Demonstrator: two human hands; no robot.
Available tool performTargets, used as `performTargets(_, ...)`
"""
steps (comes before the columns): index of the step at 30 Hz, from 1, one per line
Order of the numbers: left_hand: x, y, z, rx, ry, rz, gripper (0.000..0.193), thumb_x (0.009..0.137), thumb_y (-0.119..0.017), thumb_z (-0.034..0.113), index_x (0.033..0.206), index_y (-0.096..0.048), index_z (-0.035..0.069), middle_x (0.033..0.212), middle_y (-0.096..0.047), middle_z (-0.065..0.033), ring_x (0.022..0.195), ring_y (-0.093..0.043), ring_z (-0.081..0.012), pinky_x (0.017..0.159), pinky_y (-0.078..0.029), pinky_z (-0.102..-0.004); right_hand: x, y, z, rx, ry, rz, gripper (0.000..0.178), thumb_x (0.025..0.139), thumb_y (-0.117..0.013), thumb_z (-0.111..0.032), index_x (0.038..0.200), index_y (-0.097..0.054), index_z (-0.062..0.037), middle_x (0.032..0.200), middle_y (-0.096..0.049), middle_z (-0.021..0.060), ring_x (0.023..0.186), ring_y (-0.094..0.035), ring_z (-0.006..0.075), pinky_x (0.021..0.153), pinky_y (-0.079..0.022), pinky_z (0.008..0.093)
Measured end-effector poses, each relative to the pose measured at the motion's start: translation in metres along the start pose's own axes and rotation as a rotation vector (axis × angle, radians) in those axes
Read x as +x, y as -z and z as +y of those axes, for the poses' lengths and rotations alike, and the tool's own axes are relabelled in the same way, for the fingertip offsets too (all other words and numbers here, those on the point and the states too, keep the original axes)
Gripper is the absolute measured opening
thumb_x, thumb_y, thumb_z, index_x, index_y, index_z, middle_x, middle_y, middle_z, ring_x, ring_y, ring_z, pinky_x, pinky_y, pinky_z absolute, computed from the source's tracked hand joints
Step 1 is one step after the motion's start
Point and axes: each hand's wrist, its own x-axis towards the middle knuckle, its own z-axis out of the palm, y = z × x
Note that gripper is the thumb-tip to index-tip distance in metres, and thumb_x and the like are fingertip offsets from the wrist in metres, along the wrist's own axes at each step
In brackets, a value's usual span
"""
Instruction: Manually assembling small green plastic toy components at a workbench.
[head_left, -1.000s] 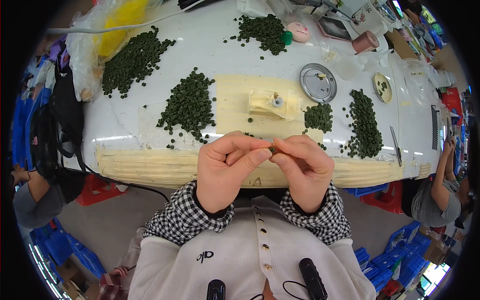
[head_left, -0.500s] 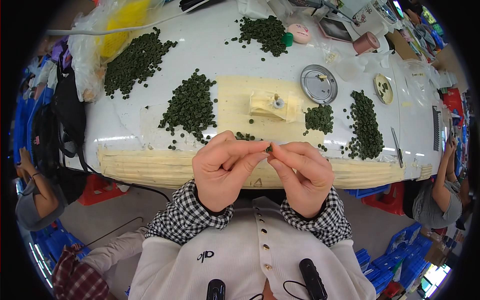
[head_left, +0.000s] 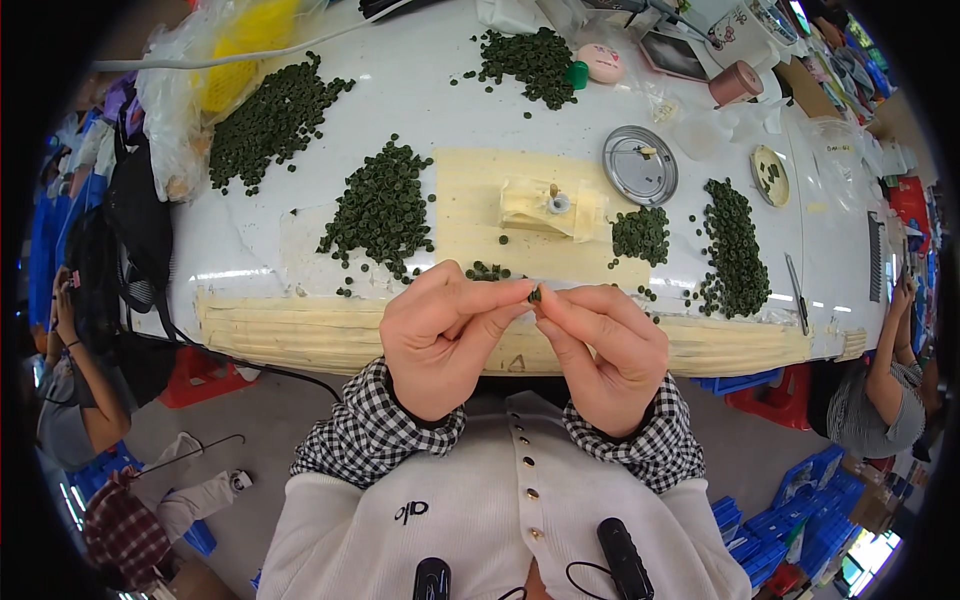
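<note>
My left hand and my right hand meet over the table's near edge, thumb and forefinger of each pinched at a small dark green piece. Fingertips partly cover it, so its full shape is hidden. Just beyond them lie a few similar round pieces. Farther off sits a tape-wrapped block with a small metal fitting on top. Left of it spreads a heap of green pieces, and to its right a smaller heap.
More green heaps lie at the far left, back and right. A metal dish, a yellow dish, a slim pointed tool and a thread spool are at the right. Other people work at both sides.
Both hands stay nearly in place; the green piece between the fingertips has shifted slightly left and shows more. At the left, other people have moved their arms and legs.
</note>
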Motion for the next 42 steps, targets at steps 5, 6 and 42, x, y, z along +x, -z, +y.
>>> performTargets(5,0.001,0.001,-0.001,-0.019,0.017,-0.032,0.024,0.077,-0.072,-0.003,0.099,-0.073,0.007,0.061,-0.045,0.0014,0.053,-0.037,-0.0077,0.048,-0.028,-0.0219,0.001,0.001,0.001,0.001,0.015,-0.015,0.031,0.078,-0.07,0.007,0.108,-0.067,0.0,0.09,-0.065,0.0111,0.076,-0.063,0.0194,0.066,-0.051,0.0254)
performTargets(6,0.001,0.002,-0.001,-0.018,0.013,-0.041,0.024,0.078,-0.072,-0.003,0.099,-0.073,0.007,0.061,-0.045,0.0012,0.054,-0.037,-0.0078,0.048,-0.029,-0.0219,0.001,0.002,0.001,0.003,0.018,-0.018,0.031,0.078,-0.07,0.007,0.108,-0.067,0.0,0.09,-0.065,0.0111,0.076,-0.063,0.0195,0.066,-0.051,0.0255)
performTargets(42,0.005,0.007,-0.003,-0.143,0.188,0.013,0.02,0.076,-0.073,-0.004,0.095,-0.072,0.002,0.06,-0.034,0.0053,0.055,-0.033,-0.0043,0.052,-0.03,-0.0194,0.071,0.009,0.018,-0.574,0.173,0.046,0.018,0.075,-0.072,-0.003,0.092,-0.067,-0.002,0.082,-0.058,0.0099,0.076,-0.054,0.025,0.068,-0.043,0.0332)
